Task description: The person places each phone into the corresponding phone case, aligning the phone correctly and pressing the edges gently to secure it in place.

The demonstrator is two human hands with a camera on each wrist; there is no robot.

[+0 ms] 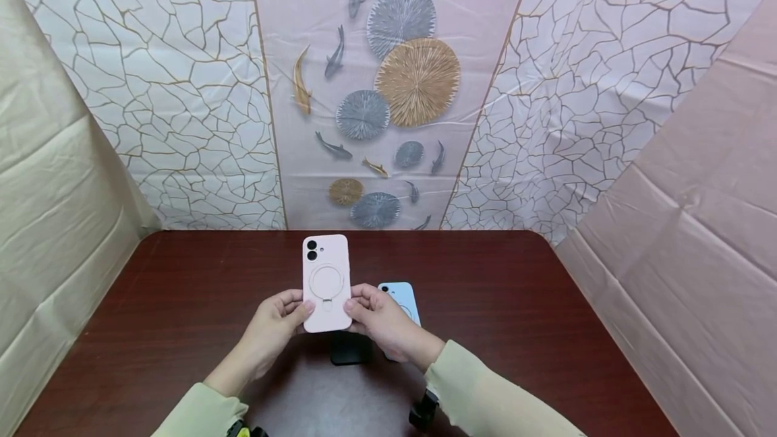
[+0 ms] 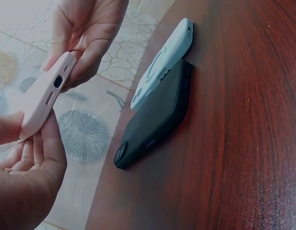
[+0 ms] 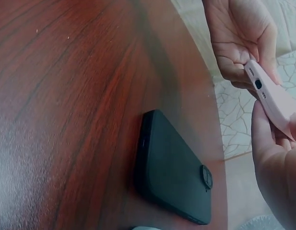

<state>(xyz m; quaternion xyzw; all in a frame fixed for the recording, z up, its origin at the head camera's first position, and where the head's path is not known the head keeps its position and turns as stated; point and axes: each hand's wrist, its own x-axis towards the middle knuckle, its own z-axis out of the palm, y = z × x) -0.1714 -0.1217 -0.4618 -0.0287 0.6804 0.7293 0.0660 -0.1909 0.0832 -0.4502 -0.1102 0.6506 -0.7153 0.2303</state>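
A pale pink phone case (image 1: 328, 258) with a ring on its back is held upright above the table, its camera corner at the top left. My left hand (image 1: 270, 329) pinches its lower left edge, thumb on the back. On the opposite edge my right hand (image 1: 388, 326) grips it the same way. The bottom edge of the case (image 2: 47, 96), with a dark port opening, shows in the left wrist view. Whether a phone sits inside, I cannot tell. Below lies a black phone (image 3: 176, 167), partly hidden by the hands in the head view.
A light blue phone case (image 1: 400, 294) with a ring lies beside the black phone, partly behind my right hand. The dark red wooden table (image 1: 516, 329) reaches back to a patterned cloth (image 1: 200, 106). Plain cloth sides (image 1: 54, 221) hang left and right.
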